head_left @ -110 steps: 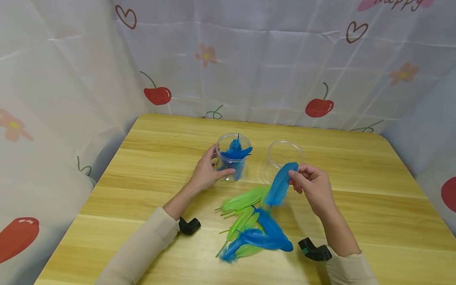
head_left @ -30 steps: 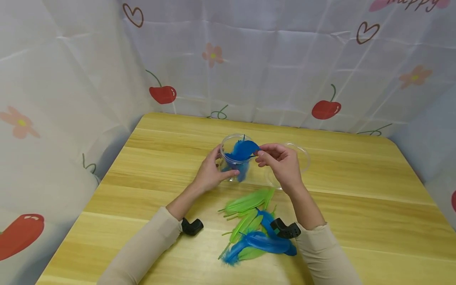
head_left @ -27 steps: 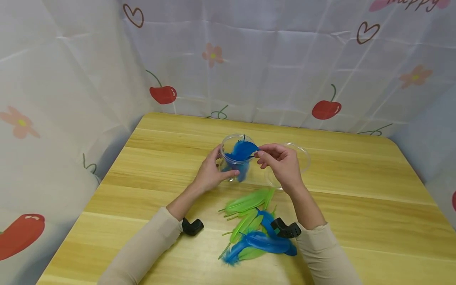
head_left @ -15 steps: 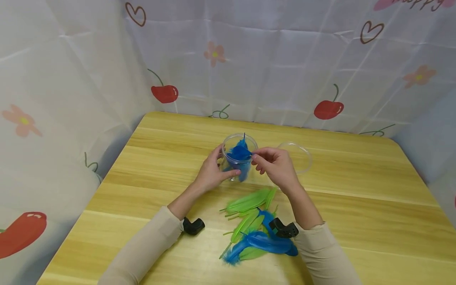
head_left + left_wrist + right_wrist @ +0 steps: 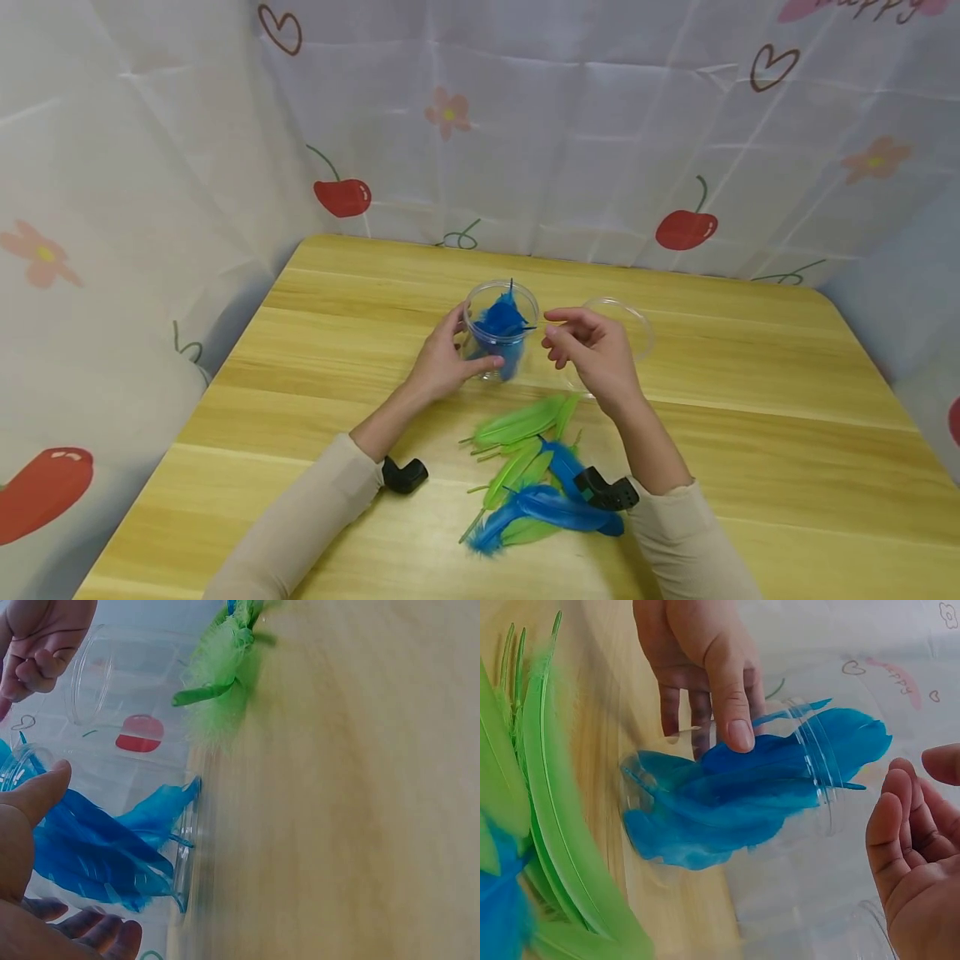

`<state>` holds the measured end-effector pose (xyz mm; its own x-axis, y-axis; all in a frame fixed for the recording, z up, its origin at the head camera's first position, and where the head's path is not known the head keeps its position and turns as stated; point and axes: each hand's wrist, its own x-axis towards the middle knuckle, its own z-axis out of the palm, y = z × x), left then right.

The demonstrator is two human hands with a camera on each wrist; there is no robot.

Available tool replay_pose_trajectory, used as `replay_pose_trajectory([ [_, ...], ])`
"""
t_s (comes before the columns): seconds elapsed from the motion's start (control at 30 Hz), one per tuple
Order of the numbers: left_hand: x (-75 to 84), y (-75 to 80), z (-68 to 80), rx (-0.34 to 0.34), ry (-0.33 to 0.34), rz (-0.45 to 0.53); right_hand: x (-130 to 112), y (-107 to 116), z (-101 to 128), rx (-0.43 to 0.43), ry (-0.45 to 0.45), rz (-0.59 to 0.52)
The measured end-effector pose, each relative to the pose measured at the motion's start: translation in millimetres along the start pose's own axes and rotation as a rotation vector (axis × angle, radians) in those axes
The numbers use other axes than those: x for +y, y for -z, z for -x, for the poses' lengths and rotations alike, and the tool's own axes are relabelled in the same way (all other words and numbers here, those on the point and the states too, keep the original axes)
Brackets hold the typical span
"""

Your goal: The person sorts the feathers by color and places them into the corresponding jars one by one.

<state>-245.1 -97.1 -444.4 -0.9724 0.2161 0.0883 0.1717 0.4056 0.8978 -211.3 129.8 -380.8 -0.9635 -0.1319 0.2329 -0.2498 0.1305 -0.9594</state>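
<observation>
A clear plastic jar (image 5: 501,332) stuffed with blue feathers (image 5: 742,795) stands upright on the wooden table (image 5: 750,417). My left hand (image 5: 457,350) grips its side, thumb in front and fingers behind. My right hand (image 5: 573,337) hovers just right of the jar's mouth with loosely curled fingers and holds nothing. In the right wrist view, the right hand (image 5: 915,847) is clear of the jar rim, and the left hand (image 5: 705,667) wraps the jar. In the left wrist view, the jar (image 5: 105,840) sits against my left thumb (image 5: 30,802).
An empty clear jar (image 5: 626,321) stands behind my right hand. A loose pile of green and blue feathers (image 5: 532,467) lies on the table between my forearms. Cherry-print cloth walls (image 5: 525,125) close in the table at the back and sides.
My right hand carried a blue feather from beside the empty jar to the held jar, pushed it in, let go and drew back a little to the right. The left hand kept its grip.
</observation>
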Motion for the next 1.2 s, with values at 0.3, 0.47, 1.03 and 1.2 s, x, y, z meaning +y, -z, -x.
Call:
replay_pose_trajectory([
  [0.3, -0.1, 1.7, 1.4, -0.006, 0.015, -0.016, 0, 8, 10, 0.018, 0.003, -0.145],
  [0.47, -0.5, 1.2, 0.6, -0.010, -0.004, -0.012, -3, 14, 19, -0.017, -0.015, -0.207],
  [1.03, 0.2, 0.3, 0.5, -0.005, -0.020, -0.014, -6, 36, 55, -0.144, -0.004, -0.129],
  [1.2, -0.1, 0.5, 0.7, -0.007, -0.013, -0.026, -1, 44, 65, -0.151, -0.021, -0.107],
])
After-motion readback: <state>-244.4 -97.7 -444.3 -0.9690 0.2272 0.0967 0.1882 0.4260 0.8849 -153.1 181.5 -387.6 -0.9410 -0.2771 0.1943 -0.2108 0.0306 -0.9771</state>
